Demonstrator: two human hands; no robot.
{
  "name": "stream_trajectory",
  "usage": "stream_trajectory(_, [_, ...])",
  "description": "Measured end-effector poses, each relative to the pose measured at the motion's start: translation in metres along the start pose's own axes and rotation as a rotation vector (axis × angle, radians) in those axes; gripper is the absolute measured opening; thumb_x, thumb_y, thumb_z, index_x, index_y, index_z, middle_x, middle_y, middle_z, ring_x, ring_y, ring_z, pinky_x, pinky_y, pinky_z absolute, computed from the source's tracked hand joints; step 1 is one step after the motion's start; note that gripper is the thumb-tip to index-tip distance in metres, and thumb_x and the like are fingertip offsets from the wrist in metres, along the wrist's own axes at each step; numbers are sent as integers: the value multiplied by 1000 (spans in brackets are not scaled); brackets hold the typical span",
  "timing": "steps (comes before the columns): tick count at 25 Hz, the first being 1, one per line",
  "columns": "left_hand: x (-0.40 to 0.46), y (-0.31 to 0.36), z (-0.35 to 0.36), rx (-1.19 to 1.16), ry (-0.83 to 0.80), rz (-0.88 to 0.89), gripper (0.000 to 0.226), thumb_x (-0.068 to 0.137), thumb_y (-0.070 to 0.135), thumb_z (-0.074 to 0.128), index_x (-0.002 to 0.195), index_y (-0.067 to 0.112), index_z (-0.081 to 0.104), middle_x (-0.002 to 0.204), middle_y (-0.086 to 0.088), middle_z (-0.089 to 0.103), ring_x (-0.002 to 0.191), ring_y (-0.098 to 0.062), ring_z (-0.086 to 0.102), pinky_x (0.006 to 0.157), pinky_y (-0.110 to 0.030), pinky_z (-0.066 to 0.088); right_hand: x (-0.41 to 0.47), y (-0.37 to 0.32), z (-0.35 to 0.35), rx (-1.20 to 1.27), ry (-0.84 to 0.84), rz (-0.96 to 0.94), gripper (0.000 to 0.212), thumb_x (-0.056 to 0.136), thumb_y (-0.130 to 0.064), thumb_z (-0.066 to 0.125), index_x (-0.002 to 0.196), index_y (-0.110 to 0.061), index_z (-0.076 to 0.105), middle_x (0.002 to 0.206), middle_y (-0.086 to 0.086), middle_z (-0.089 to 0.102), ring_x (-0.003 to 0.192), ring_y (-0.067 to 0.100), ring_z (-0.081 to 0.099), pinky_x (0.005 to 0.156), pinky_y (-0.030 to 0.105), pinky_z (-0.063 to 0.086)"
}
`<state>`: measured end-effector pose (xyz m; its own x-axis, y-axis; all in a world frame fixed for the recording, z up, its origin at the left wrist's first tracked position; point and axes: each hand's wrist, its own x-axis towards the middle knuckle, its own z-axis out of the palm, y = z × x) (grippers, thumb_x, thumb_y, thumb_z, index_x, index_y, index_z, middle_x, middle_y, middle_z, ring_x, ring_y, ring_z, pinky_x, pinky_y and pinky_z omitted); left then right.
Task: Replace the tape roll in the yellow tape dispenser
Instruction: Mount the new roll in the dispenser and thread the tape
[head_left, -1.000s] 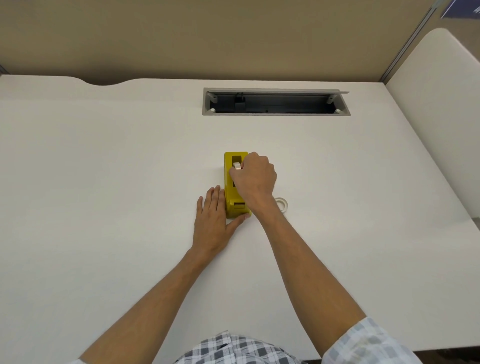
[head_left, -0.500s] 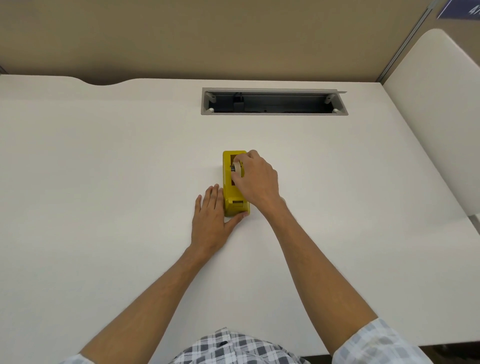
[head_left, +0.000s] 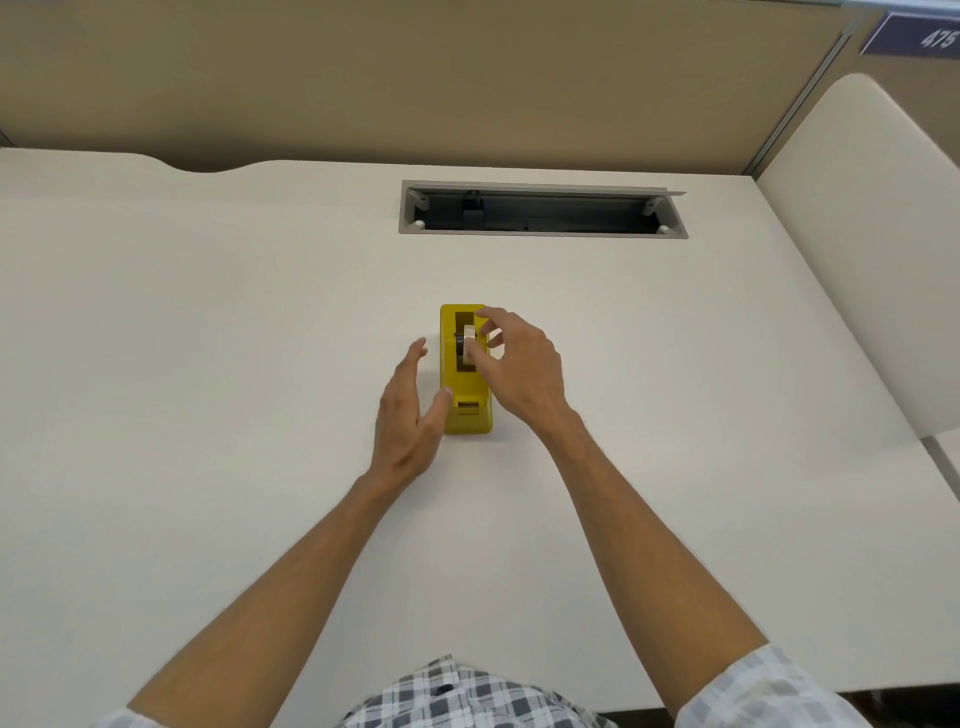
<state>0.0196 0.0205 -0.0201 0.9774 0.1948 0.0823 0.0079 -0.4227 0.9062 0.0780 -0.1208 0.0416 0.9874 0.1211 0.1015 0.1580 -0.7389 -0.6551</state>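
Observation:
The yellow tape dispenser (head_left: 466, 387) stands on the white desk (head_left: 208, 364), its cutter end towards me. A white tape roll (head_left: 469, 340) sits upright in the dispenser's top slot. My right hand (head_left: 522, 366) hovers at the dispenser's right side with fingers spread; its thumb and fingertips are at the roll but do not close around it. My left hand (head_left: 408, 410) is raised on its edge just left of the dispenser, fingers apart, thumb close to the yellow side near the cutter. It holds nothing.
A grey cable slot (head_left: 543, 231) is cut into the desk behind the dispenser. A tan partition (head_left: 467, 78) runs along the back. A white rounded panel (head_left: 857, 234) borders the desk's right side.
My right hand has opened its fingers and eased back from the roll, which now shows in the slot. My left hand has lifted from lying flat on the desk and turned onto its edge.

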Motion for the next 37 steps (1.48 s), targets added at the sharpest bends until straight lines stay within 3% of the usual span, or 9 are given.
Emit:
stream_trajectory(4, [24,13,1,79,10,92,61,89,36,45,148,27,29,154,2,35,141,-13,30,113,-34,29,-1,3,1,18,7,12,29,93,-32,55,119,-23,62,110,-9,68,95,12,65,82,38,53])
stream_trajectory(8, [50,13,0,198,-147,94,63,89,55,47,147,38,29,159,5,19,147,-14,14,113,-40,23,0,4,4,-11,30,12,24,92,-32,57,111,-21,66,107,-7,70,93,15,65,79,37,54])
stream_trajectory(10, [60,10,-1,195,-195,81,57,89,54,54,141,36,42,160,7,15,147,-15,9,113,-48,27,1,4,4,-26,41,11,23,91,-32,57,109,-20,67,104,-6,71,91,16,65,76,35,53])
stream_trajectory(15, [69,11,-2,195,-180,104,46,85,49,64,127,31,60,158,5,22,147,-17,11,113,-51,27,6,4,3,-78,63,-34,24,91,-32,58,105,-16,70,99,-1,73,88,19,66,74,36,54])
stream_trajectory(24, [64,11,-1,200,-145,153,46,82,45,69,125,35,57,155,4,30,145,-18,20,109,-42,30,9,4,3,-102,64,-47,25,94,-37,55,101,-19,71,96,-4,74,85,16,67,70,32,52])
stream_trajectory(29, [66,15,-4,235,-158,185,56,79,43,72,131,33,52,154,3,32,143,-19,25,108,-48,33,11,3,3,-113,49,-54,26,94,-37,55,101,-17,72,97,-3,74,86,17,67,71,34,55])
stream_trajectory(37, [64,19,-7,260,-193,141,59,74,44,65,130,26,58,154,-1,31,146,-20,15,114,-56,25,14,4,2,-100,41,-52,27,94,-38,55,100,-18,72,96,-3,74,86,16,67,71,33,53])
